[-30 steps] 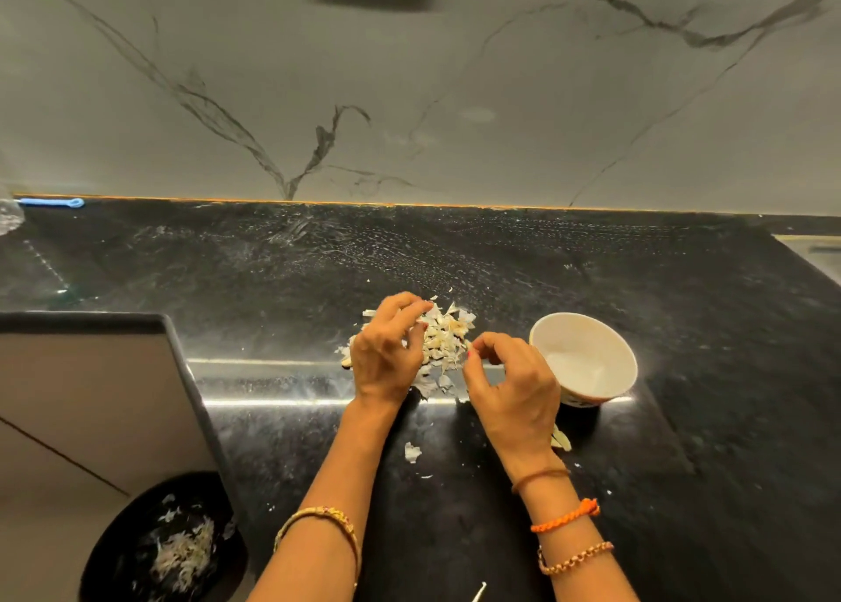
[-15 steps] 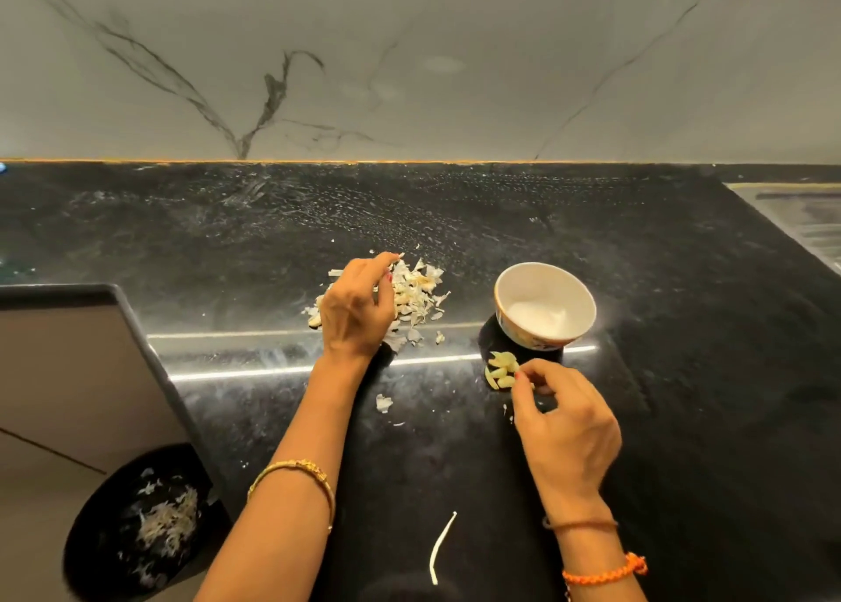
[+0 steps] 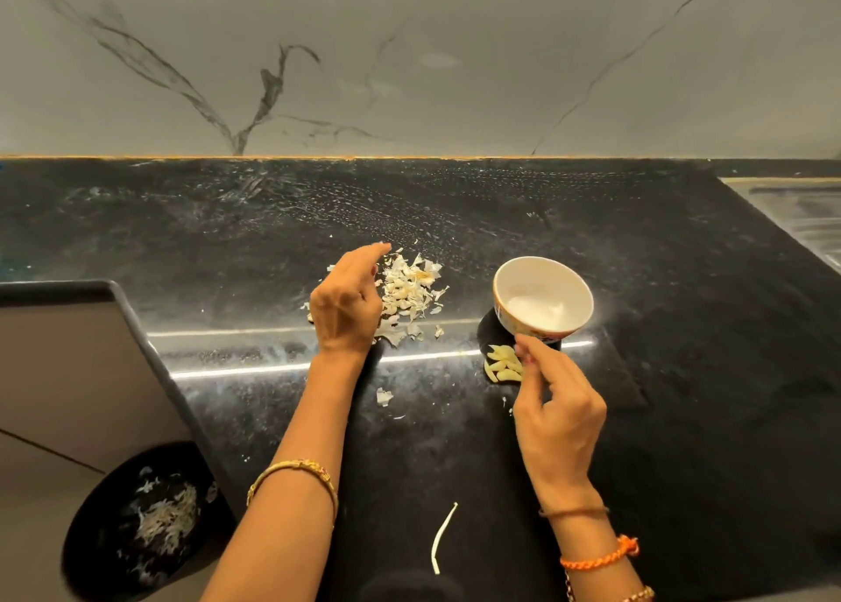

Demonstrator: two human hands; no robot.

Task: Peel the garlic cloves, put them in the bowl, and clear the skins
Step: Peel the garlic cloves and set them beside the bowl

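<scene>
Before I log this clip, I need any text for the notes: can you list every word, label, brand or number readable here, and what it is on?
None: no readable text in this view.
The bowl has a coloured pattern low on its outer wall, too small and blurred to tell whether it holds letters.
The black countertop and marble wall carry only veins and specks.

skins (image 3: 412,299): left part of the pile hidden behind the left hand (image 3: 348,308)
peeled cloves (image 3: 503,365): right edge covered by the right hand (image 3: 557,412); whether its fingertips pinch one cannot be told
bowl (image 3: 544,299): near base hidden by right fingertips
black bin (image 3: 136,517), lower left: partly behind the surface (image 3: 682,374) edge, contents blurred
forearms: cut off at the bottom edge
</scene>
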